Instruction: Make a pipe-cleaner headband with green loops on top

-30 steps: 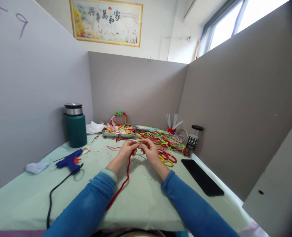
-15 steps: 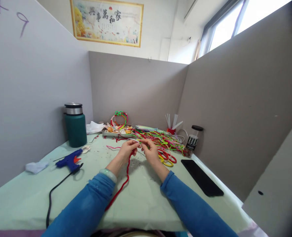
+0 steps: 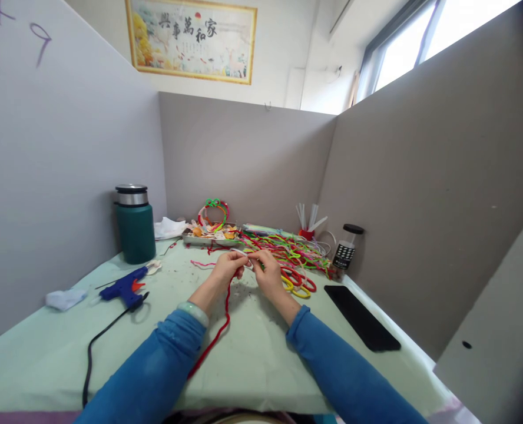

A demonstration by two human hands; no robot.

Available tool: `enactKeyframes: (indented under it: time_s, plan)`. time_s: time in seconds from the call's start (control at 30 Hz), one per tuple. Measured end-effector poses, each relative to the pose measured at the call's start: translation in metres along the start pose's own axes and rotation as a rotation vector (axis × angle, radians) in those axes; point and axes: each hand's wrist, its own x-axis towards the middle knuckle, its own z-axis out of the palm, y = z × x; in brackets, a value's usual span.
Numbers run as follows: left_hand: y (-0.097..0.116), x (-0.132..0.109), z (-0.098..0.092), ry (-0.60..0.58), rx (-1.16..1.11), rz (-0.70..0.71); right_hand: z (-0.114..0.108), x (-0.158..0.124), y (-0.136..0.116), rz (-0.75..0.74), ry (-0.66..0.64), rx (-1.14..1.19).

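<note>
My left hand point(image 3: 227, 268) is closed in a pinch on a thin white curved band point(image 3: 239, 251) above the middle of the table. A red yarn-like cord point(image 3: 227, 312) hangs from beneath those fingers and trails over the table towards my left sleeve. My right hand point(image 3: 267, 272) is closed at the right end of the band, fingertips close to those of the left. What lies between the two sets of fingertips is mostly hidden. Red and yellow cord rings point(image 3: 300, 288) lie just right of my right hand.
A blue glue gun point(image 3: 124, 288) with a black cable lies left, near a green bottle point(image 3: 135, 227). Behind my hands are a metal tray point(image 3: 208, 241) of small pieces and a heap of coloured cords point(image 3: 288, 244). A black flat slab point(image 3: 362, 318) and a dark-lidded jar point(image 3: 347, 250) are right.
My right hand has shifted slightly, its fingers now tighter against the band's end. The red cord's hanging part has swung a little left.
</note>
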Motion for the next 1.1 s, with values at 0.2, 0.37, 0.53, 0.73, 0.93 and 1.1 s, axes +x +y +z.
enactKeyframes:
  time_s: [0.2,0.37,0.53,0.73,0.93,1.1]
  plan:
    - [-0.001,0.002,-0.001,-0.05,-0.079,-0.041,0.0,0.0,0.007,0.063,0.02,0.072]
    - [-0.007,0.005,-0.002,-0.034,-0.104,-0.046,0.001,-0.001,0.008,0.101,0.016,0.08]
    - [-0.004,0.002,0.0,0.001,-0.071,-0.063,0.0,-0.001,0.002,0.041,-0.012,0.032]
    - [-0.003,0.001,0.0,0.002,-0.002,-0.062,-0.001,-0.001,0.001,0.064,-0.033,0.02]
    - [0.003,-0.001,0.001,-0.022,0.019,-0.016,0.0,-0.001,0.005,0.062,-0.013,0.019]
    - [0.006,-0.002,0.002,0.002,0.065,0.026,0.002,-0.002,0.007,0.098,-0.023,0.063]
